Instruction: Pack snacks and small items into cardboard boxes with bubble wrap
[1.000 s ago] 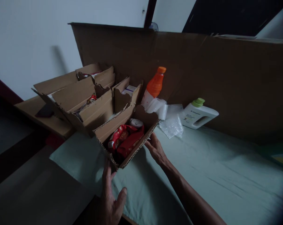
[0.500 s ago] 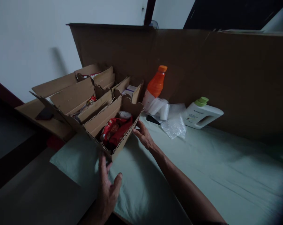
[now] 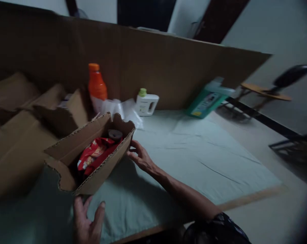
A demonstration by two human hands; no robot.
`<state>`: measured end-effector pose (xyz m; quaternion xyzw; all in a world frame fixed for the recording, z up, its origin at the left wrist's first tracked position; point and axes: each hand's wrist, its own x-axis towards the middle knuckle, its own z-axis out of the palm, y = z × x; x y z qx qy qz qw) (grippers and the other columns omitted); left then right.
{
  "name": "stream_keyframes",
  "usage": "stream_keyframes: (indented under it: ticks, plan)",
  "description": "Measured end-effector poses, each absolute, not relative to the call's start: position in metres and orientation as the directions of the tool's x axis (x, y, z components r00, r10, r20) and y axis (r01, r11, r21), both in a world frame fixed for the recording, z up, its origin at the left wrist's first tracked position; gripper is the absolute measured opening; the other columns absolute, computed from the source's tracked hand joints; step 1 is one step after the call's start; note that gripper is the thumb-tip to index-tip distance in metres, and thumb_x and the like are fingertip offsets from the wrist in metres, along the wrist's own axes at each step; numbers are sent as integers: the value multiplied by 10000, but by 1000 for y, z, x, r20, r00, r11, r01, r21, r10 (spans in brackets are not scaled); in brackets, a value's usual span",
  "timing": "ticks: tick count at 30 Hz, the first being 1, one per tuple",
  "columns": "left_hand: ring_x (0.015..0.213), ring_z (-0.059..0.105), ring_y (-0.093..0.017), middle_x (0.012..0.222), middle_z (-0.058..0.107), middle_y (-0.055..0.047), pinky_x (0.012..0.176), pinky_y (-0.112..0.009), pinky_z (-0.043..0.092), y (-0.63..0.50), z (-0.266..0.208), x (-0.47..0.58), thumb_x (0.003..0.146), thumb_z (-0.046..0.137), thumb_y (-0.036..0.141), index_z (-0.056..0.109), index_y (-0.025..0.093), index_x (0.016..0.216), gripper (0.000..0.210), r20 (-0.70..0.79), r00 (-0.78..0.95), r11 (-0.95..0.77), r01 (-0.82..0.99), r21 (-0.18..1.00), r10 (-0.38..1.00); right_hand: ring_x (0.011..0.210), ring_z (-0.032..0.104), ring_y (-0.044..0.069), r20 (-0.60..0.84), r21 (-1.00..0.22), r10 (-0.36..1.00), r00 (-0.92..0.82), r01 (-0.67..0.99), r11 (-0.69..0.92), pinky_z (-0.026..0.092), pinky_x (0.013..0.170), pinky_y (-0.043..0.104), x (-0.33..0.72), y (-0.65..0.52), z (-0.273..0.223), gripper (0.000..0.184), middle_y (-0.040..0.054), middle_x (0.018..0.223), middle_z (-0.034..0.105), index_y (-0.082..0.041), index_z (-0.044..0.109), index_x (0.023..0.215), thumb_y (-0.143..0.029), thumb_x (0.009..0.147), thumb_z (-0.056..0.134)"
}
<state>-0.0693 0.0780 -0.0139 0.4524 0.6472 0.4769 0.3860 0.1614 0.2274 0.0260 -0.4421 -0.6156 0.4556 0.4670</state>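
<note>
A long open cardboard box [image 3: 106, 171] is between my hands, tilted a little above the cloth. Inside lie a red printed packet [image 3: 94, 152] and a round greyish item [image 3: 115, 134] that looks like a roll. My left hand [image 3: 88, 222] has its fingers against the near end from below, its thumb held apart. At the far right end, the fingers of my right hand [image 3: 143, 159] grip the outer wall, with some of the fingertips hidden behind the cardboard.
Other cardboard boxes [image 3: 21, 139] stand at left, blurred. Along the cardboard panel [image 3: 168, 71] are an orange bottle [image 3: 97, 86], clear bubble wrap [image 3: 129, 112], a white jug with a green cap [image 3: 144, 104] and a teal container [image 3: 206, 100]. Pale green cloth [image 3: 189, 152] covers the table.
The box with the red packet has come away from the other boxes, moving right with both hands. The view has swung right, bringing the teal container and a chair into sight.
</note>
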Motion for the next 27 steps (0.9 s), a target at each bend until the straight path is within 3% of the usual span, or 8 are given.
stream_keyframes:
  ticks: [4, 7, 10, 13, 18, 22, 27]
  plan:
    - [1307, 561, -334, 1417, 540, -176, 1087, -503, 471, 111, -10, -5, 922, 583, 508, 317, 230, 1524, 715, -85, -21, 87, 207, 974, 996, 1161, 643, 264, 151, -974, 972, 180, 195, 115, 553, 1002, 448, 253, 168, 28, 537, 120, 1313, 635, -228, 558, 1303, -527, 872, 672]
    - [1384, 503, -310, 1479, 512, -177, 1181, -497, 362, 152, -1, 62, 933, 563, 429, 341, 198, 1514, 663, 16, 168, -44, 170, 984, 986, 1093, 671, 266, 166, -955, 897, 409, 294, 42, 583, 926, 445, 313, 118, 22, 531, 137, 1339, 624, -228, 543, 1334, -501, 893, 656]
    - [1379, 508, -287, 1494, 513, -150, 1163, -479, 387, 196, 5, 132, 935, 520, 347, 356, 204, 1515, 620, 115, 342, -161, 109, 981, 933, 1108, 661, 278, 243, -900, 794, 557, 435, -29, 589, 886, 453, 366, 68, 10, 517, 137, 1342, 623, -240, 541, 1342, -502, 908, 644]
    - [1298, 562, -285, 1412, 587, -132, 1115, -487, 434, 235, 4, 197, 908, 501, 288, 449, 187, 1455, 559, 204, 452, -267, 79, 960, 868, 1231, 606, 313, 329, -817, 749, 575, 570, -80, 542, 987, 512, 417, 29, -5, 633, 133, 1374, 604, -265, 507, 1395, -540, 860, 706]
    - [1189, 601, -280, 1292, 646, -137, 1054, -486, 472, 271, -4, 280, 884, 491, 247, 535, 168, 1356, 480, 216, 489, -307, 113, 945, 845, 1496, 338, 379, 338, -821, 814, 472, 571, 10, 403, 1145, 586, 486, 19, -18, 1246, 147, 1650, 291, -330, 135, 1613, -696, 646, 829]
    - [1130, 618, -258, 1258, 656, -117, 997, -439, 501, 278, -9, 317, 870, 487, 207, 520, 194, 1380, 511, 192, 485, -303, 161, 939, 853, 1525, 290, 355, 310, -872, 813, 493, 488, 37, 360, 1170, 592, 509, 42, -18, 1275, 124, 1668, 254, -383, 30, 1614, -682, 662, 824]
    - [1120, 633, -246, 1216, 682, -85, 985, -402, 510, 285, -10, 353, 800, 539, 153, 506, 212, 1404, 608, 154, 510, -285, 188, 940, 846, 1497, 325, 371, 310, -863, 786, 534, 505, -3, 445, 1087, 577, 548, 59, -12, 1301, 129, 1672, 213, -380, 28, 1604, -612, 630, 859]
